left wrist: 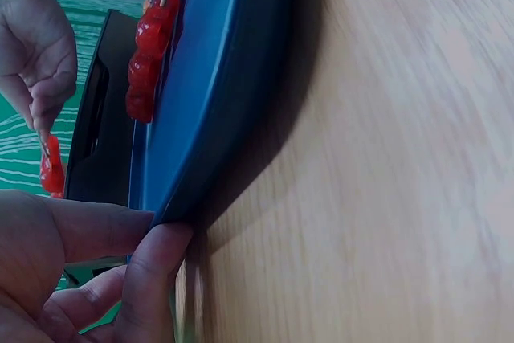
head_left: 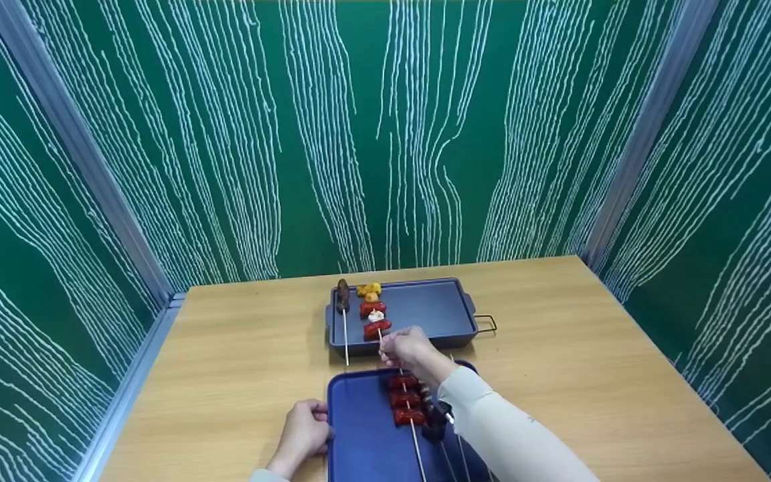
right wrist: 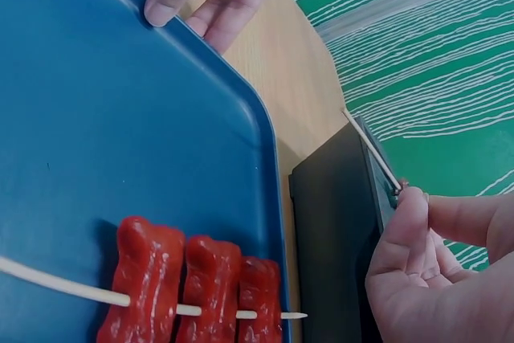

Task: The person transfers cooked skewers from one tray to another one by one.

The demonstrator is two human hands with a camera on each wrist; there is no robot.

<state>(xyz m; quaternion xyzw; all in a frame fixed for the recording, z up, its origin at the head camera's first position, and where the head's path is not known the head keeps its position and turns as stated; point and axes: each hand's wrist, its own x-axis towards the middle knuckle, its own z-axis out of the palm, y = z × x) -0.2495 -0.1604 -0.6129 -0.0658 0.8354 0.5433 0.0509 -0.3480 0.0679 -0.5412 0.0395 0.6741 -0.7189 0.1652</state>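
My right hand [head_left: 409,349] pinches the stick of a food skewer [head_left: 377,329] at the near rim of a dark rectangular grill pan [head_left: 425,308]. Red, white and yellow pieces are threaded on it, lying over the pan's left part. Left of it, a skewer with a dark brown piece [head_left: 343,296] lies in the pan, its stick jutting over the near rim. With thumb and fingers, my left hand [head_left: 305,428] grips the left edge of a blue tray [head_left: 360,408]. Red pieces on a skewer [right wrist: 213,291] lie on that tray, beside darker skewers [head_left: 435,423] partly hidden by my right arm.
The pan stands behind the tray on a wooden table [head_left: 238,348]; a wire handle [head_left: 486,323] sticks out at its right. Green panels with white wavy lines [head_left: 419,134] enclose the table's back and sides, with grey posts [head_left: 640,147] at the corners.
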